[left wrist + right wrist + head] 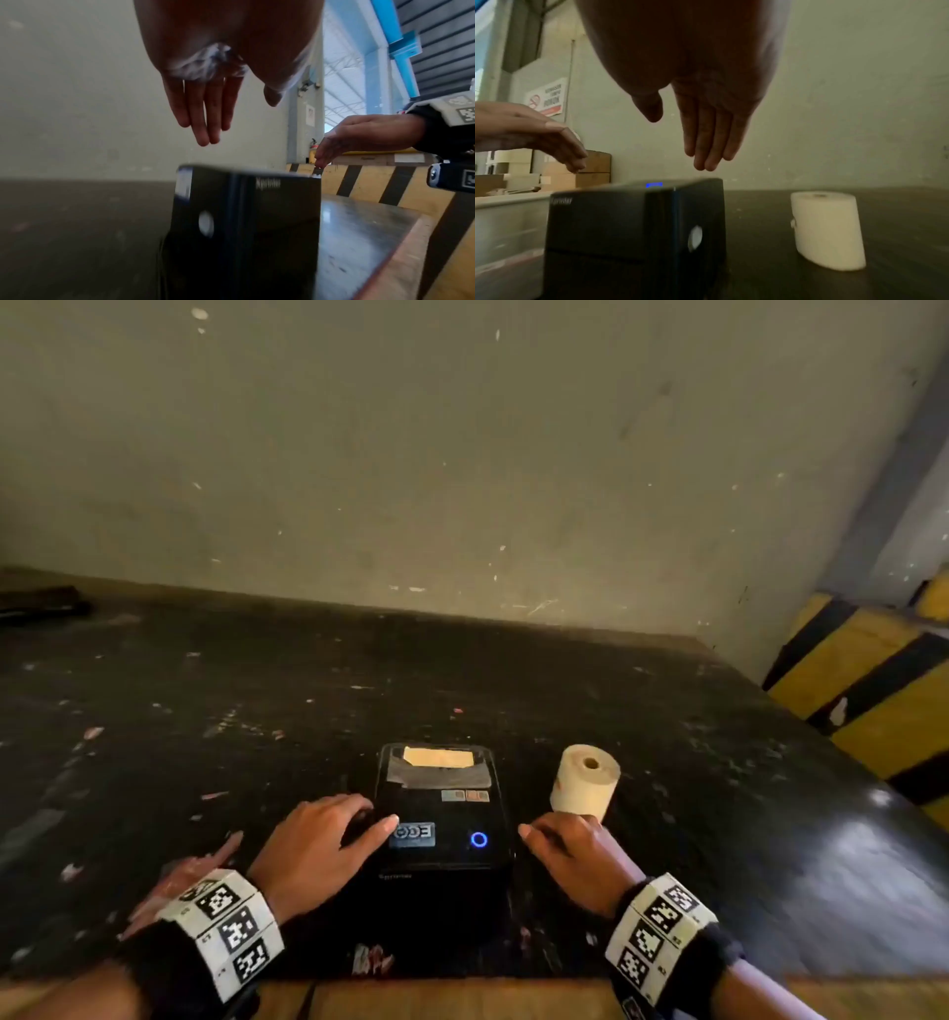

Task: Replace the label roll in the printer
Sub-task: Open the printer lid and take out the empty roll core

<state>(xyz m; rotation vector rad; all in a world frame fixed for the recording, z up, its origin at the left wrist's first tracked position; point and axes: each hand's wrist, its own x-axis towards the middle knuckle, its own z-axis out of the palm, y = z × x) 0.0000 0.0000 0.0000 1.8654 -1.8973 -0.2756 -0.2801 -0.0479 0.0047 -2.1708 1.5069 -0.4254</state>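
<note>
1. The printer point(444, 806) sits between the two hands, its lid down and a blue ring light point(478, 839) glowing on top. A strip of label paper point(438, 757) pokes from the slot at the far end, beyond both sets of fingertips, so the old roll seems not yet out.

2. The left hand point(321, 839) hangs over the printer's left top edge, fingers straight and close together, thumb reaching across toward the printed badge point(412, 834). It holds nothing. In the left wrist view the fingers point(203, 113) point down with air below them, so whether anything but the thumb touches the lid I cannot tell.

3. The right hand point(575, 852) is just beside the printer's right side, fingers relaxed and together, holding nothing. The right wrist view shows the fingertips point(706, 146) apart from the top corner.

4. Flanking the box this way reads as a setup for opening it: each side carries a pale round button point(695, 238), likely the lid release, and one hand per side could press both.

5. The new roll point(585, 785) stands on end on the table point(205, 711), just beyond the right hand's fingers, near the printer but not touching. Parked there, it is probably meant for that hand once the lid is up.

6. The job looks barely begun.
</note>
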